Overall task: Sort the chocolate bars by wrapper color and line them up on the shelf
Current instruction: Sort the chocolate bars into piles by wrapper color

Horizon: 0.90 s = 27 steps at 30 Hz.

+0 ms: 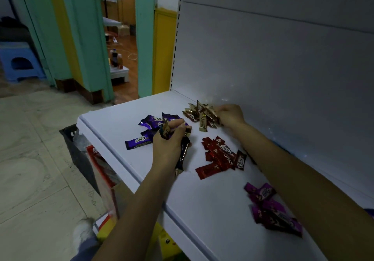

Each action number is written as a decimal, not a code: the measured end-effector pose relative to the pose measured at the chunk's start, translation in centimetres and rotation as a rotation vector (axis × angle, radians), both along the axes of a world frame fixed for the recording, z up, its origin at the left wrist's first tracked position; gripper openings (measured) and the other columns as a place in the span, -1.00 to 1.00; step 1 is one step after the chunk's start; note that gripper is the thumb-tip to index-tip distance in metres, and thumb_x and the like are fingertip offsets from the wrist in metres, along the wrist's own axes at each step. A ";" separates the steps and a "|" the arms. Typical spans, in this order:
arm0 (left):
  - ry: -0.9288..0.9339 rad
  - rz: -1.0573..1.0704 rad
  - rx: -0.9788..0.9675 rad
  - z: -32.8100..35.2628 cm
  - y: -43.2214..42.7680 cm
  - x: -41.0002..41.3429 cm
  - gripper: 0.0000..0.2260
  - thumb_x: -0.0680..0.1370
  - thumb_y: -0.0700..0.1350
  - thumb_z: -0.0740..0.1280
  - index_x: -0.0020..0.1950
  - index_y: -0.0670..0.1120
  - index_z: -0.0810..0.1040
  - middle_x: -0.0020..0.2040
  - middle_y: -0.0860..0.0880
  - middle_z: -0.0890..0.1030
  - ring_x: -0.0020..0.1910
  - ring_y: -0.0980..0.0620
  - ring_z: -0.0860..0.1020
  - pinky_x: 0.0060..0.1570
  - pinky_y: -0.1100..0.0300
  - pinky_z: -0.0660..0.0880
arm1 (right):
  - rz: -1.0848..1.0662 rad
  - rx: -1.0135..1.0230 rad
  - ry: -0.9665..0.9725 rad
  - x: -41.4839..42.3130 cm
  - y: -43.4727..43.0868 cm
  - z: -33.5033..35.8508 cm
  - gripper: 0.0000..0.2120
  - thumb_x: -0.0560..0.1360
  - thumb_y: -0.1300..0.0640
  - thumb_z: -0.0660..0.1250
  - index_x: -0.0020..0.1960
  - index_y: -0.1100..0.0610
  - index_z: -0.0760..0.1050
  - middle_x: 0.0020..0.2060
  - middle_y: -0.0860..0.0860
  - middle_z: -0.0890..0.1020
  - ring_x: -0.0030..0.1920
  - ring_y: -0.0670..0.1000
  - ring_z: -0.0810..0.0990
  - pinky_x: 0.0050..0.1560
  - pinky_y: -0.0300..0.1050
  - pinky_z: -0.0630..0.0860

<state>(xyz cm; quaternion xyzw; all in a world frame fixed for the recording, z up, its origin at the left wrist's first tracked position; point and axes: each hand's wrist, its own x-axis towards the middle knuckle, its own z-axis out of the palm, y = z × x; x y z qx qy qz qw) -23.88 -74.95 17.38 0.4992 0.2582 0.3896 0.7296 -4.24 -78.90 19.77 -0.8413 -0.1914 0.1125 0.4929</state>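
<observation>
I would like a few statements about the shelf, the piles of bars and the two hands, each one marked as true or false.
1. The red bars lie in a pile between the two forearms. True.
2. The left hand is empty. False: it grips a bunch of bars.
3. The right hand is at the gold bars, close to the back panel. True.
4. The magenta bars lie on the floor. False: they lie on the shelf, under the right forearm.
5. The violet bars lie to the right of the red ones. False: they lie to the left, beside the left hand.
</observation>
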 end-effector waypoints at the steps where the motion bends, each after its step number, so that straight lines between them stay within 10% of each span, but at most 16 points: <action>1: -0.003 0.000 -0.002 0.0 0.0 0.0 -0.85 0.59 -0.18 0.29 0.12 -0.10 0.58 -0.14 0.02 0.65 -0.25 0.13 0.57 -0.42 0.40 0.47 | 0.038 -0.053 -0.021 -0.1 0.0 0.1 -0.81 0.53 0.30 0.23 0.05 0.21 0.61 0.00 0.13 0.63 -0.05 0.05 0.57 0.01 -0.11 0.51; 7: -0.010 0.009 -0.021 -0.1 0.1 0.2 -0.89 0.57 -0.16 0.32 0.06 -0.03 0.60 -0.22 0.10 0.64 -0.25 0.14 0.58 -0.36 0.35 0.50 | 0.261 0.093 -0.072 -5.6 -1.8 1.6 -0.79 0.58 0.21 0.22 0.16 0.16 0.56 0.06 0.01 0.59 -0.05 -0.11 0.55 -0.16 -0.39 0.46; 12: -0.151 0.071 -0.339 -0.1 0.8 -0.2 -0.84 0.52 0.00 0.39 -0.06 -0.08 0.61 -0.22 -0.04 0.65 -0.17 -0.02 0.61 -0.06 0.03 0.57 | 0.514 0.098 0.000 -12.0 -3.8 1.5 -0.77 0.51 -0.06 0.33 -0.08 0.12 0.48 -0.31 0.04 0.59 -0.42 -0.09 0.53 -0.38 -0.20 0.49; 20: -0.366 -0.080 -0.607 -0.7 1.2 -0.9 -0.71 0.38 0.15 0.45 -0.13 -0.07 0.63 -0.09 -0.14 0.64 -0.05 -0.16 0.61 0.15 -0.18 0.49 | 0.547 0.090 -0.135 -13.9 -2.4 -0.3 -0.92 0.49 0.17 0.39 -0.10 0.13 0.49 -0.40 0.12 0.59 -0.47 -0.05 0.55 -0.46 -0.22 0.46; 25: -0.379 -0.169 -0.683 -0.6 1.2 -1.1 -0.62 0.52 0.08 0.35 0.17 -0.19 0.60 0.14 -0.23 0.63 0.13 -0.22 0.60 0.24 -0.16 0.46 | 0.525 0.058 -0.237 -13.7 -2.0 -0.2 -0.90 0.54 0.24 0.29 0.02 0.16 0.55 -0.30 0.12 0.64 -0.38 -0.08 0.59 -0.30 -0.17 0.58; 27: -0.387 -0.216 -0.699 -0.7 1.0 -1.3 -0.72 0.55 0.01 0.33 -0.07 -0.17 0.70 -0.04 -0.20 0.67 -0.05 -0.13 0.63 0.12 -0.03 0.50 | 0.516 0.076 -0.196 -13.4 -2.1 -0.1 -0.86 0.56 0.26 0.26 0.08 0.23 0.54 -0.33 0.04 0.62 -0.46 -0.14 0.58 -0.42 -0.29 0.51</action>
